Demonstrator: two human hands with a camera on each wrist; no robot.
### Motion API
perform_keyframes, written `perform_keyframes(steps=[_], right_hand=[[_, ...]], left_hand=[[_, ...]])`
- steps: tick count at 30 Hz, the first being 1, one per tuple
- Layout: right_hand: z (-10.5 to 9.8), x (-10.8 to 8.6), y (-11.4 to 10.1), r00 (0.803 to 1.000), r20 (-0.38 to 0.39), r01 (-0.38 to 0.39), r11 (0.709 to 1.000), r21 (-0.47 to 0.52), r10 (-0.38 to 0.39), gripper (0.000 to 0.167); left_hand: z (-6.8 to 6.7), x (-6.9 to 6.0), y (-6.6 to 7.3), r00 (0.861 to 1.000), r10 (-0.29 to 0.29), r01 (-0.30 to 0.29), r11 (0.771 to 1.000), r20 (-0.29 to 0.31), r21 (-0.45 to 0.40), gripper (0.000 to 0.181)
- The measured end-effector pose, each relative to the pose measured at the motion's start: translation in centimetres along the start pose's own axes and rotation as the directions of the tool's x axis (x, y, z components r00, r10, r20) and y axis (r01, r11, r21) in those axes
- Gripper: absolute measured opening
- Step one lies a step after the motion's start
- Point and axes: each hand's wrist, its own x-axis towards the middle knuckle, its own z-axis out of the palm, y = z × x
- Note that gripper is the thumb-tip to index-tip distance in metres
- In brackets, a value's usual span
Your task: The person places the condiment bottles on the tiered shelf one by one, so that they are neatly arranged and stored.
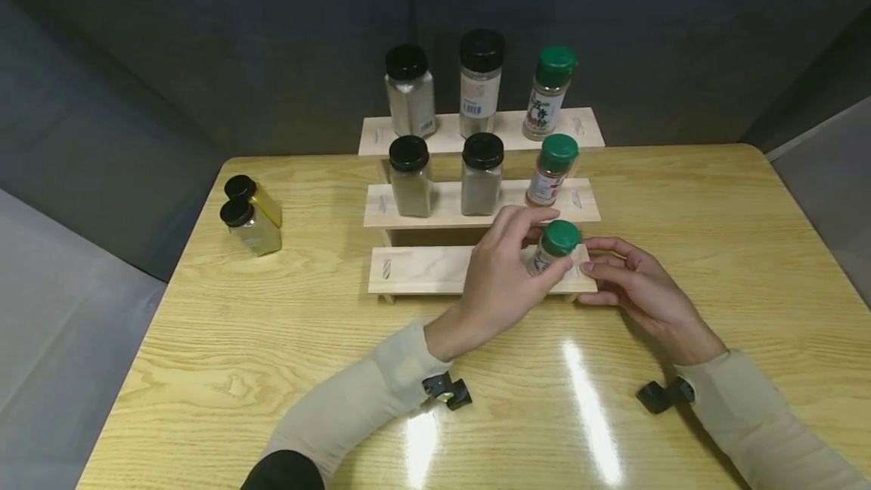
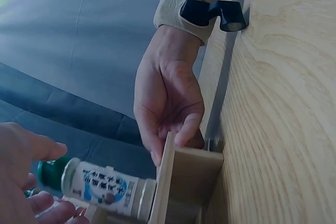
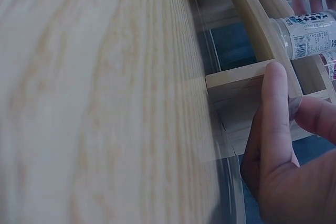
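A small spice jar with a green cap [image 1: 561, 238] stands upright on the right part of the lowest step of a three-step wooden spice rack [image 1: 422, 269]. My left hand [image 1: 506, 271] is around this jar, thumb in front and fingers behind. In the left wrist view the thumb and fingers spread beside the cap, and the labelled jar [image 2: 110, 190] stands on the board. With thumb above and fingers below, my right hand [image 1: 640, 282] grips the right end of the lowest step. The right wrist view shows its finger [image 3: 276, 114] against the side support.
On the upper steps stand two black-capped jars [image 1: 411, 176] [image 1: 483, 176] and a green-capped jar [image 1: 553, 169], with two black-capped jars [image 1: 411, 89] [image 1: 481, 85] and a green-capped jar [image 1: 547, 93] above. Two more jars [image 1: 255, 229] [image 1: 261, 199] stand at the table's left.
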Motion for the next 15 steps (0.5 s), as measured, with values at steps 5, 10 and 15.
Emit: perform_keyframes(steps=[5, 10, 15], right_hand=[[0.1, 0.1, 0.1, 1.0, -0.021, -0.014, 1.0, 0.002, 0.014, 0.028], [0.1, 0.2, -0.1, 0.999, -0.041, -0.033, 0.999, -0.006, 0.033, 0.029], [-0.1, 0.1, -0.1, 0.999, -0.035, -0.026, 1.0, 0.004, 0.026, 0.029]], left_hand=[[-2.1, -1.3, -0.7, 0.999, -0.005, 0.004, 1.0, -0.043, -0.023, 0.049], [-6.1, -3.0, -1.9, 0.991, -0.006, 0.004, 1.0, -0.136, -0.013, 0.035], [-10.1, -4.6, -3.1, 0.972, -0.011, 0.016, 1.0, -0.235, 0.017, 0.028]])
